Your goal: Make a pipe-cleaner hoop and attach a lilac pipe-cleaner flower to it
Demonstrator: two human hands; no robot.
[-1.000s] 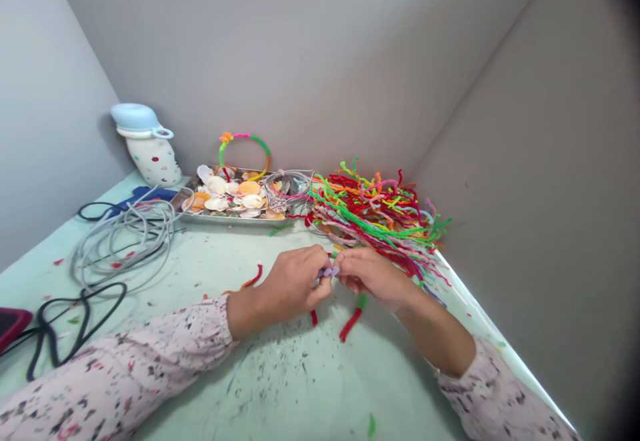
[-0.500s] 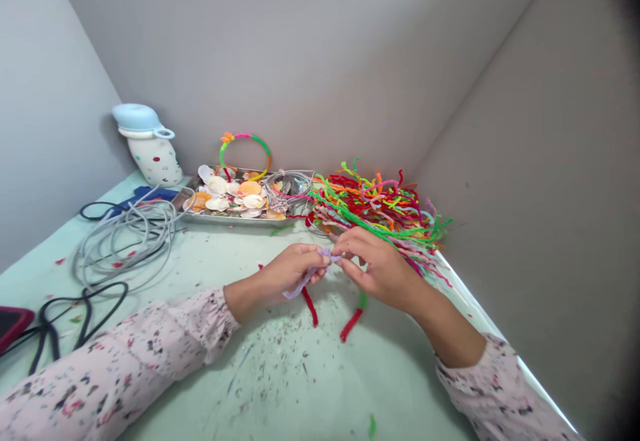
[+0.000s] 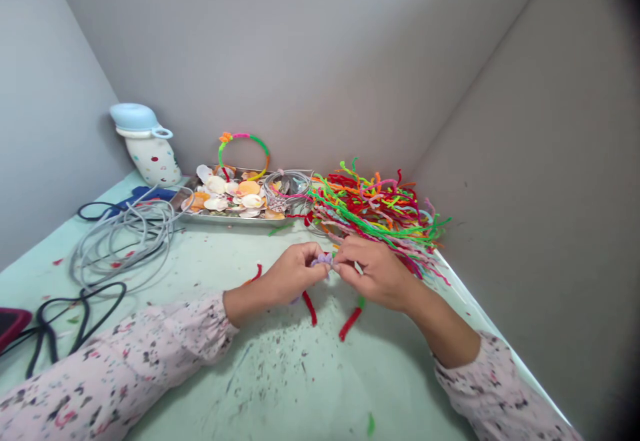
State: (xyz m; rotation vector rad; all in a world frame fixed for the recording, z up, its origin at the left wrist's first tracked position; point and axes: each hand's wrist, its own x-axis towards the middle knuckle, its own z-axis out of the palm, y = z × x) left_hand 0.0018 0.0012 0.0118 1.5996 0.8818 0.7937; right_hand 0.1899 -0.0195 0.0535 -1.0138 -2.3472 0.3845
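Note:
Between my two hands is a lavender pipe cleaner point(image 3: 323, 260), bent into small loops. My left hand point(image 3: 294, 269) is closed, pinching the looped part between thumb and fingers. My right hand point(image 3: 373, 269) is closed too, its thumb and fingertips pinching the pipe cleaner's right side. Most of the lavender length is hidden behind my left hand. Below the hands, a red pipe cleaner piece point(image 3: 310, 309) and a red-and-green one point(image 3: 351, 322) lie on the table, partly covered. Another red end point(image 3: 259, 271) shows behind my left wrist.
A heap of colourful pipe cleaners point(image 3: 373, 204) lies beyond my right hand. Left of it, a metal tray point(image 3: 235, 221) holds shells point(image 3: 249, 189) and a multicoloured ring point(image 3: 269, 154). A white bottle point(image 3: 155, 161), grey cable point(image 3: 145, 241), black cord point(image 3: 83, 301) and red-edged device point(image 3: 15, 324) are at left.
The lavender pipe cleaner's loose tail has swung out of sight behind my left hand, and its loops now face up between my fingers. Both hands stay nearly in place.

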